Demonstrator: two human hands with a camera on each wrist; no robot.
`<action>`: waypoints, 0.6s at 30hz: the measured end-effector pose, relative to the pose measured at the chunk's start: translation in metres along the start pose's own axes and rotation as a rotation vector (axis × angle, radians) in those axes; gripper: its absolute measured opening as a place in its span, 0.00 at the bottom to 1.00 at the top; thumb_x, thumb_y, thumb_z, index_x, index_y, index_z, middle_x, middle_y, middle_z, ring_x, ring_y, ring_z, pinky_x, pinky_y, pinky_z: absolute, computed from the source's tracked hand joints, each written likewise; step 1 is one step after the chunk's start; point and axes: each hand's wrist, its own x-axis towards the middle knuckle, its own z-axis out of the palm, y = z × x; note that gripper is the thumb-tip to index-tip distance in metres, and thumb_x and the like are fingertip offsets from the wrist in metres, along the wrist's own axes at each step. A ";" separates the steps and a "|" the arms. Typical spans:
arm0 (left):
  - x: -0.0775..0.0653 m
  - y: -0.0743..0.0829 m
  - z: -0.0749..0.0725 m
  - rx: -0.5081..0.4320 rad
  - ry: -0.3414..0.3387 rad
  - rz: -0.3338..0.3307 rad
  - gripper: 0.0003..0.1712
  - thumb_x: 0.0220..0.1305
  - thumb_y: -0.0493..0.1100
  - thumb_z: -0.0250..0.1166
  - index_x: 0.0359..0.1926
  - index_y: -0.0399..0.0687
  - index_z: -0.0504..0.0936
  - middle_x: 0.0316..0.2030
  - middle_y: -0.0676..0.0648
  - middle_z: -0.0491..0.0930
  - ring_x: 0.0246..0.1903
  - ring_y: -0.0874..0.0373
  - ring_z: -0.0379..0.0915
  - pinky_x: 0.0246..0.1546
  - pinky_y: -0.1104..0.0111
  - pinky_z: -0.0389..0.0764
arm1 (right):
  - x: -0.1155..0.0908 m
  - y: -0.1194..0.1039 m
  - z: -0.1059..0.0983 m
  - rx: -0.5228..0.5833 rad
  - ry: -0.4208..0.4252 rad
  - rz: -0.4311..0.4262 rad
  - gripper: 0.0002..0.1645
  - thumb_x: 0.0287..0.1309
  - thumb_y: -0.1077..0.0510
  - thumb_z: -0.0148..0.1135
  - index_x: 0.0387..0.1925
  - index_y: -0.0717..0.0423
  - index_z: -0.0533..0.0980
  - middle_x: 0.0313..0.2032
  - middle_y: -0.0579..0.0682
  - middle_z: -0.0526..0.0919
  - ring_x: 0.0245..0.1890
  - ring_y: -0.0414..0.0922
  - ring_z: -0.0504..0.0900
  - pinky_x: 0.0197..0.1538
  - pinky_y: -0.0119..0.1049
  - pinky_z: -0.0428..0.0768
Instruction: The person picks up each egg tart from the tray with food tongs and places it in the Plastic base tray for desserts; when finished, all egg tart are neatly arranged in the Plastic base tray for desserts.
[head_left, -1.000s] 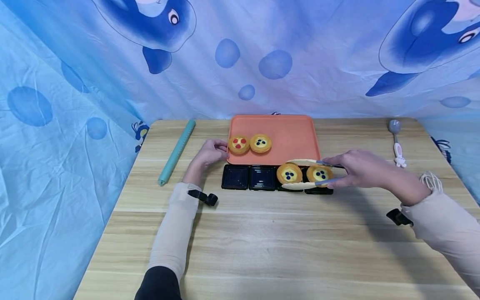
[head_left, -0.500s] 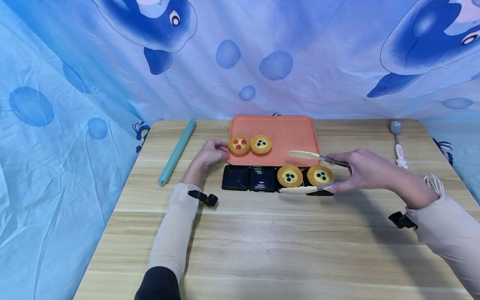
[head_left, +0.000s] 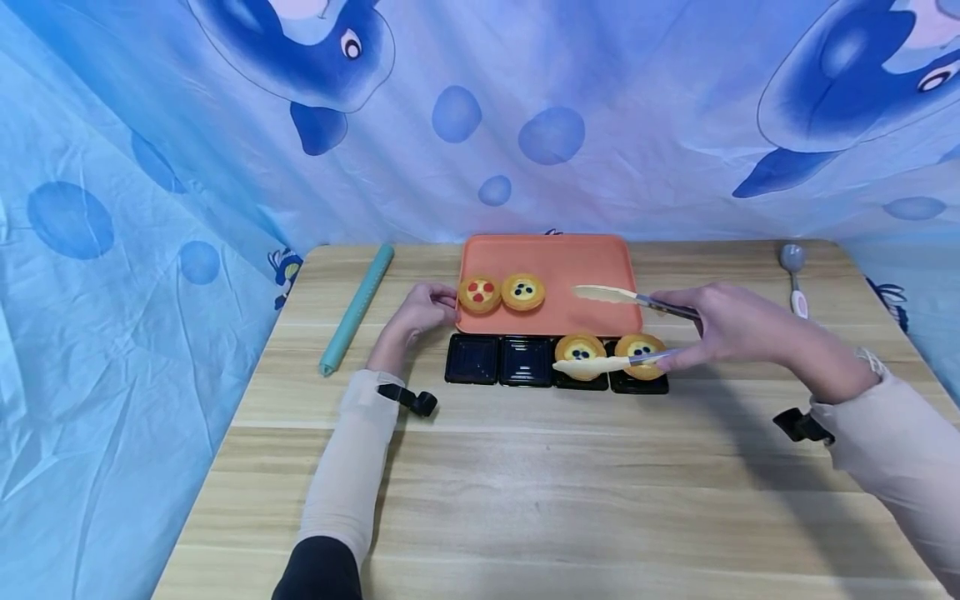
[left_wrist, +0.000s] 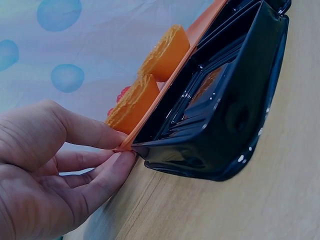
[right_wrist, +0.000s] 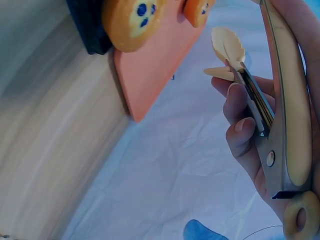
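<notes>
My left hand pinches the left edge of the orange tray between thumb and fingers, plainest in the left wrist view. On that tray sit a tart with red topping and a tart with blue dots. In front runs a row of black square trays; the two on the right hold blue-dotted tarts. My right hand grips metal tongs with cream tips. Their arms are spread, one tip over the orange tray, the other over the third black tray's tart, with nothing between them.
A teal rolling pin lies at the left of the wooden table. To the right is a spoon with a white handle, and some white looped wires partly hidden by the right forearm. A patterned curtain hangs behind.
The tongs, earlier close around the third black tray's tart, have spread wider and lifted off it; the tart stays in the black tray. My left hand keeps its place on the orange tray.
</notes>
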 end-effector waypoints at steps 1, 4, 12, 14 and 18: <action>0.000 0.001 0.000 0.001 0.001 0.001 0.29 0.50 0.24 0.62 0.58 0.29 0.74 0.47 0.35 0.76 0.43 0.46 0.74 0.43 0.65 0.78 | 0.002 -0.001 -0.003 0.001 0.007 0.004 0.57 0.41 0.32 0.76 0.65 0.63 0.71 0.13 0.40 0.63 0.15 0.36 0.60 0.23 0.34 0.63; 0.000 0.002 0.000 0.002 0.003 0.003 0.29 0.50 0.24 0.61 0.58 0.30 0.74 0.47 0.36 0.75 0.44 0.47 0.73 0.43 0.64 0.78 | 0.009 -0.003 -0.010 -0.006 0.049 -0.005 0.56 0.41 0.33 0.77 0.65 0.61 0.72 0.13 0.40 0.65 0.14 0.37 0.62 0.24 0.35 0.65; 0.002 -0.001 0.001 -0.015 0.008 0.007 0.28 0.51 0.22 0.61 0.56 0.27 0.74 0.45 0.35 0.76 0.40 0.49 0.74 0.38 0.69 0.79 | 0.042 -0.004 -0.014 0.000 0.095 0.001 0.57 0.44 0.31 0.74 0.69 0.57 0.68 0.11 0.42 0.60 0.12 0.39 0.56 0.25 0.38 0.61; 0.002 -0.001 0.002 -0.026 0.010 0.009 0.27 0.51 0.22 0.61 0.56 0.26 0.74 0.44 0.35 0.76 0.39 0.50 0.74 0.37 0.71 0.79 | 0.053 -0.003 -0.011 0.025 0.080 -0.004 0.56 0.45 0.31 0.74 0.70 0.57 0.68 0.13 0.43 0.64 0.12 0.40 0.55 0.27 0.39 0.64; 0.002 -0.001 0.002 -0.034 0.007 0.008 0.27 0.50 0.22 0.61 0.56 0.26 0.74 0.44 0.36 0.76 0.38 0.51 0.74 0.36 0.71 0.79 | 0.075 0.000 -0.004 0.050 0.057 -0.038 0.53 0.47 0.34 0.74 0.67 0.61 0.70 0.16 0.45 0.66 0.13 0.39 0.54 0.27 0.39 0.65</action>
